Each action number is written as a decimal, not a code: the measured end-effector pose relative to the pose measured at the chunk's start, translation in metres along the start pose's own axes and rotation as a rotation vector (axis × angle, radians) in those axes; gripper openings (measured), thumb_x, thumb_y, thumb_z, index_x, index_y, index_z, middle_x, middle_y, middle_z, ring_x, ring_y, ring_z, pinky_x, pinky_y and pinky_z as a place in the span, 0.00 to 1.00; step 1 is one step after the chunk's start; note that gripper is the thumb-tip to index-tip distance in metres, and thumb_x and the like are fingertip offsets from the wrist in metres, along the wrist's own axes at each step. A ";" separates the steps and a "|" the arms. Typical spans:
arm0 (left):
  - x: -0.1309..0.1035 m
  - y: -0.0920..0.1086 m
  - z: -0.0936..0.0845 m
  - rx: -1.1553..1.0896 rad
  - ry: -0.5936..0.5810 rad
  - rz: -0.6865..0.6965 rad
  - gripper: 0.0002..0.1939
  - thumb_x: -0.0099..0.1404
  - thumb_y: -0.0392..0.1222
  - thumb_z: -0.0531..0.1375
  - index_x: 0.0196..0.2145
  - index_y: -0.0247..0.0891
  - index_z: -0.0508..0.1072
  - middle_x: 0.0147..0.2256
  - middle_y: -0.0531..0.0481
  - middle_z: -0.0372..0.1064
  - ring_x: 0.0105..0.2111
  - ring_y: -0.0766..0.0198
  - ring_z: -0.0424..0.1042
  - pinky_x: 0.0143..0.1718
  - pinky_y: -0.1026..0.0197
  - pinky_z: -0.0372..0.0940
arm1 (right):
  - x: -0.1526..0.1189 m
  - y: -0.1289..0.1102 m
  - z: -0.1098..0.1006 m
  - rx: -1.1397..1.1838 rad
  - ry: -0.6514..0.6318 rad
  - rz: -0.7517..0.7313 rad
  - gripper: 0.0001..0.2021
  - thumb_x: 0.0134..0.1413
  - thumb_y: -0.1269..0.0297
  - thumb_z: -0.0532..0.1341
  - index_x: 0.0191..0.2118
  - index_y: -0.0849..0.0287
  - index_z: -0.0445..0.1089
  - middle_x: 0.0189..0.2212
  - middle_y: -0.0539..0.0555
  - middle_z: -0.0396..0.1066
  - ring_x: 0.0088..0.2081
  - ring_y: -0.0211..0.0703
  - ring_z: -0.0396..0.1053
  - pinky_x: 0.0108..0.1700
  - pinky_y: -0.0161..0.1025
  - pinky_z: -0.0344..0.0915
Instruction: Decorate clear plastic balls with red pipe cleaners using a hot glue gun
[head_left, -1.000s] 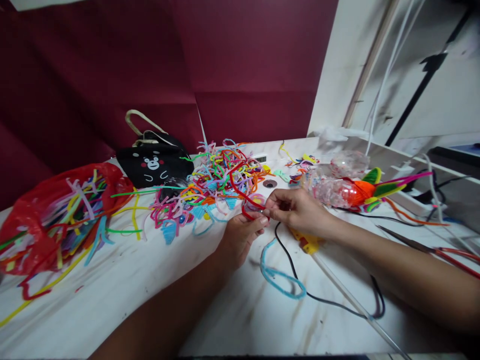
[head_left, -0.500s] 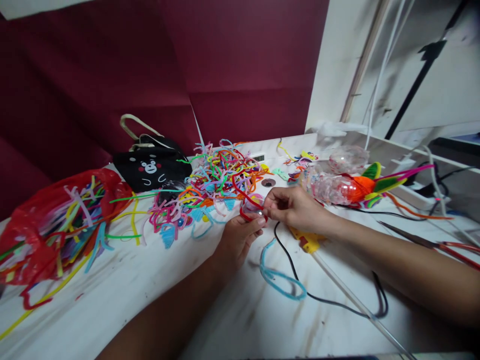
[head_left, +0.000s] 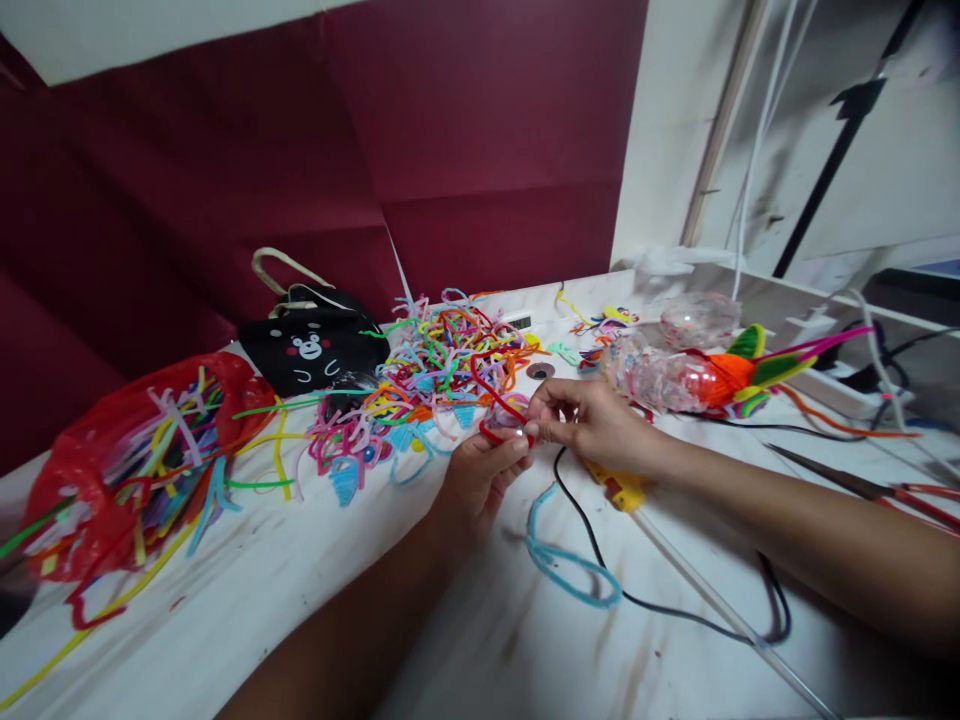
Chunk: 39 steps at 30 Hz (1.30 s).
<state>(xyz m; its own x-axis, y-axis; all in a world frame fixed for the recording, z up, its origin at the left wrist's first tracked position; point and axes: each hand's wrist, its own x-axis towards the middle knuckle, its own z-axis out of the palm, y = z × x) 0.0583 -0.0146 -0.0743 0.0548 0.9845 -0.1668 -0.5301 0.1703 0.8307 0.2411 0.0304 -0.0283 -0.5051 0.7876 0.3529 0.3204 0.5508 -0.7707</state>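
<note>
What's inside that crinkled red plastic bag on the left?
The crinkled red plastic bag holds a jumble of long, thin multicoloured craft stems, including lilac, yellow and blue. Whatever lies beneath the top ones is covered.

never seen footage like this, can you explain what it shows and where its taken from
No machine here, just a person working bare-handed. The camera, worn on that person's head, looks forward and down. The left hand and right hand are close together, pinching a bent red fuzzy stem; anything else between them is hard to make out. On the white table are a pile of colourful stems, a red bag holding more, a black bag, a yellow tool and a clear stick, and, at right, what look like scissors.
</note>
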 end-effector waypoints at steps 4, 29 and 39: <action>-0.001 0.001 0.001 -0.017 -0.009 0.016 0.20 0.41 0.39 0.82 0.29 0.35 0.80 0.31 0.51 0.78 0.34 0.66 0.75 0.41 0.62 0.72 | -0.001 -0.001 0.001 0.011 0.009 -0.011 0.04 0.58 0.64 0.66 0.33 0.56 0.72 0.26 0.49 0.71 0.29 0.40 0.66 0.33 0.39 0.60; -0.001 0.002 0.004 0.042 0.002 0.037 0.21 0.39 0.35 0.80 0.27 0.36 0.74 0.28 0.54 0.77 0.31 0.66 0.77 0.41 0.63 0.73 | 0.005 0.007 0.002 0.419 -0.118 0.195 0.13 0.46 0.54 0.73 0.31 0.57 0.74 0.27 0.51 0.76 0.29 0.41 0.71 0.35 0.40 0.67; -0.003 0.003 0.006 0.075 0.020 0.056 0.22 0.38 0.37 0.80 0.27 0.36 0.73 0.26 0.55 0.74 0.29 0.68 0.75 0.37 0.65 0.69 | 0.005 0.008 0.006 0.361 -0.083 0.235 0.08 0.44 0.66 0.70 0.30 0.57 0.72 0.23 0.47 0.73 0.25 0.37 0.68 0.29 0.36 0.64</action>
<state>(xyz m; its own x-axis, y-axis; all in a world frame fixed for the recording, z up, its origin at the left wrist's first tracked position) 0.0616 -0.0166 -0.0685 0.0094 0.9915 -0.1295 -0.4673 0.1189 0.8761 0.2361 0.0370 -0.0357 -0.5193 0.8471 0.1128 0.1418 0.2155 -0.9661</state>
